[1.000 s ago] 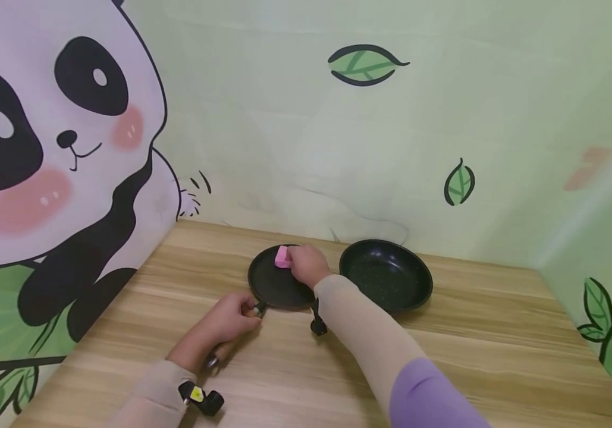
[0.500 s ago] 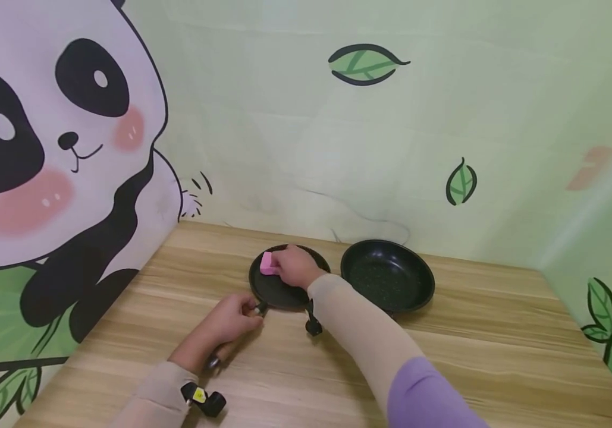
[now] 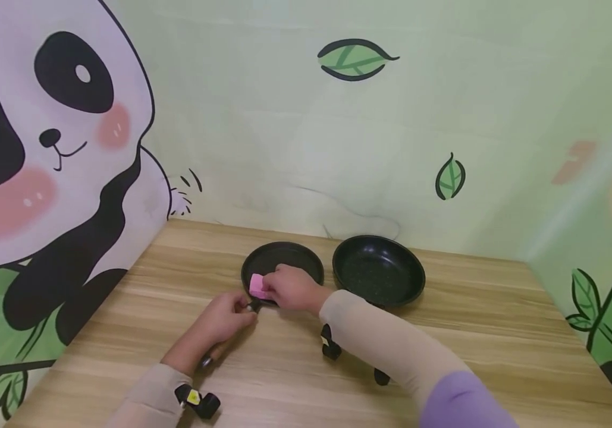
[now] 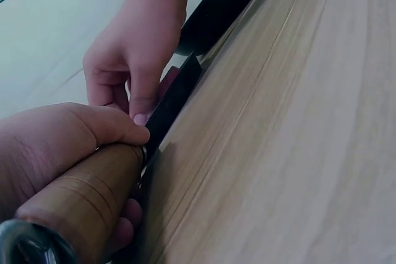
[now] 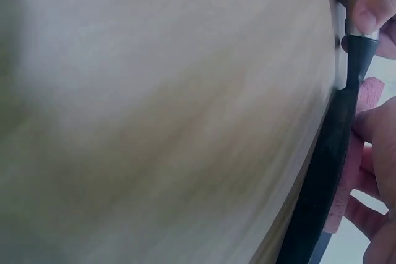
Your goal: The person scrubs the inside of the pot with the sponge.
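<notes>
Left hand (image 3: 225, 318): curled round the brown wooden handle (image 4: 93, 196) of a shallow, round, flat black pan (image 3: 284, 254); thumb beside the metal collar, a hold probably chosen so near the pan to stop it sliding or turning.
Right hand (image 3: 295, 288): thumb and fingers pinch a pink block-shaped sponge (image 3: 258, 286); grip taken from above, seemingly so the underside stays free to press.
Sponge: against the flat pan's upper face, near the rim where the handle joins, just ahead of the left hand.
Hands: apart but near, one on either side of the handle joint; the division looks like one steadying, one rubbing.
Deep pan: black frying pan with glossy, speckled interior (image 3: 377, 270), right of the right hand, just beside the flat pan; untouched, perhaps set there to leave room.
Tabletop: light-brown wood-grain surface (image 3: 279, 386) under both hands, apparently bearing the flat pan's weight.
Backdrop: pale green printed wall (image 3: 252, 131) beyond both hands.
</notes>
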`<action>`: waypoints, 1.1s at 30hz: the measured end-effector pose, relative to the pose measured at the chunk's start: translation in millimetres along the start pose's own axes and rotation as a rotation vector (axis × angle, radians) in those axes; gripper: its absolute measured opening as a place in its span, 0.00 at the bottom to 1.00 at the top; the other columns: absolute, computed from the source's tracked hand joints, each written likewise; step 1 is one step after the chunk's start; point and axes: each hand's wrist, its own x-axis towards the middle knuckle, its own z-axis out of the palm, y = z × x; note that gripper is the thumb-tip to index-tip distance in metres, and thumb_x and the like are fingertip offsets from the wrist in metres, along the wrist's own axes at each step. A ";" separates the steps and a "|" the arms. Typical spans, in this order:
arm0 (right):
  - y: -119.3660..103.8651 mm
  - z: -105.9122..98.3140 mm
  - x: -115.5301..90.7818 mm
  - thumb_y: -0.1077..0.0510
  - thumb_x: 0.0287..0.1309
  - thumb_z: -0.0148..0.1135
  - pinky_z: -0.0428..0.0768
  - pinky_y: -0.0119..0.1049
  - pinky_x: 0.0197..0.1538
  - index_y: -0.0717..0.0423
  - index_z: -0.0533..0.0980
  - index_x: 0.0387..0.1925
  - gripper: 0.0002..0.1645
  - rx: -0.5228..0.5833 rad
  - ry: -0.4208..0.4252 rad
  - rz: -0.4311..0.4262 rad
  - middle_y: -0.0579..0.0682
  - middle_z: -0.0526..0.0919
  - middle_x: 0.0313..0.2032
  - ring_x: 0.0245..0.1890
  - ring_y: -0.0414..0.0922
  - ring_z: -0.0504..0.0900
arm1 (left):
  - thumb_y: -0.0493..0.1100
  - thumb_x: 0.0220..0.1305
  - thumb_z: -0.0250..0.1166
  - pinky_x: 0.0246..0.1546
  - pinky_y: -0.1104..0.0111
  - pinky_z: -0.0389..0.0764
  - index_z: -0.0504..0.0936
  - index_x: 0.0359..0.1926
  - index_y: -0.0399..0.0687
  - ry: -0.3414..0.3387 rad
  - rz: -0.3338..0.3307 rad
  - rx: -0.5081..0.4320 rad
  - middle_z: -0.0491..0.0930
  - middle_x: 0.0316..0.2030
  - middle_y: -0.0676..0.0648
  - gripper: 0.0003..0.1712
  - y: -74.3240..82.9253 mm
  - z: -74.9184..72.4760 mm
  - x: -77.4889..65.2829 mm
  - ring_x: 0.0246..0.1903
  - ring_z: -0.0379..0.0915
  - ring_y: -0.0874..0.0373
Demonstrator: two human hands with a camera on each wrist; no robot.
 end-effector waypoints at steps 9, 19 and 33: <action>-0.3 1.5 16.5 0.51 0.69 0.61 0.81 0.39 0.42 0.43 0.83 0.42 0.06 -0.080 0.063 0.103 0.41 0.86 0.41 0.40 0.43 0.79 | 0.40 0.54 0.71 0.26 0.66 0.71 0.78 0.30 0.43 -0.025 0.053 -0.007 0.75 0.23 0.50 0.09 1.0 -0.6 2.4 0.25 0.70 0.57; 40.6 6.4 42.4 0.61 0.65 0.62 0.81 0.42 0.42 0.45 0.79 0.38 0.06 -0.064 0.038 0.310 0.44 0.85 0.37 0.39 0.44 0.82 | 0.41 0.57 0.70 0.24 0.66 0.70 0.77 0.31 0.44 0.029 0.050 0.027 0.73 0.23 0.50 0.09 7.9 10.4 4.1 0.24 0.69 0.57; 44.8 -1.8 10.3 0.58 0.67 0.61 0.82 0.39 0.45 0.49 0.82 0.43 0.06 -0.039 0.003 0.288 0.46 0.86 0.35 0.32 0.44 0.78 | 0.41 0.54 0.70 0.22 0.66 0.69 0.78 0.28 0.45 0.145 0.009 0.015 0.73 0.21 0.51 0.08 6.6 11.7 -3.9 0.22 0.68 0.57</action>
